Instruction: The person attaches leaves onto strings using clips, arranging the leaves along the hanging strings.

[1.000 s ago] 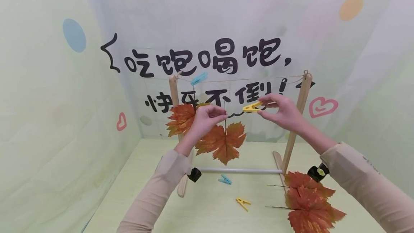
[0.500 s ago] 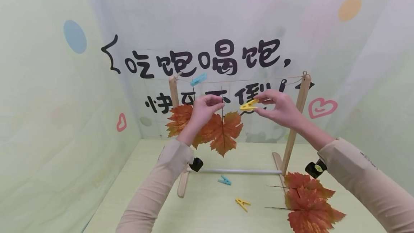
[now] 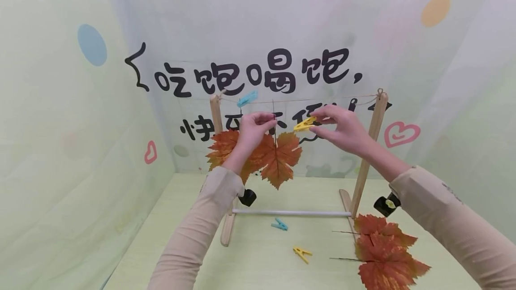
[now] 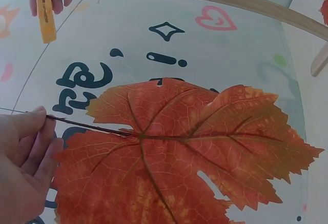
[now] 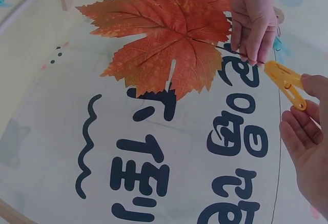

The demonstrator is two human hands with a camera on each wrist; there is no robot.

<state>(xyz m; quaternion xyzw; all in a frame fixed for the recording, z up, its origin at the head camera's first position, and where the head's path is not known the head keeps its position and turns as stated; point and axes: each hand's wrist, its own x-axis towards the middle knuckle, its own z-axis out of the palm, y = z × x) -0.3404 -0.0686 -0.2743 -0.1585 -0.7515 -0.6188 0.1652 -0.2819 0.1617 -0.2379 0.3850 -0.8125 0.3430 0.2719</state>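
Observation:
My left hand [image 3: 255, 130] pinches the thin dark stem [image 4: 87, 126] of an orange-red artificial maple leaf [image 3: 279, 160], which hangs blade down. The stem's upper tip reaches about the height of the twine [image 3: 306, 100] in the head view. To the right, my right hand [image 3: 347, 131] holds a yellow clothespin [image 3: 305, 124] between thumb and fingers, its nose pointing left toward the stem. In the right wrist view the clothespin [image 5: 284, 84] is close to the left fingertips. A blue clothespin [image 3: 247, 99] sits on the twine at left, above another leaf [image 3: 221, 147] partly hidden by my left hand.
Two wooden posts, left [image 3: 216, 113] and right [image 3: 368, 155], carry the twine. A white rod [image 3: 294, 213] joins them low down. On the table [image 3: 242, 267] lie a blue clothespin [image 3: 280, 224], a yellow clothespin [image 3: 302, 254] and stacked leaves [image 3: 387, 254] at right.
My left hand has raised the leaf, bringing its stem tip up to the twine's height. My right hand has moved up and left with the yellow clothespin, nearer the stem.

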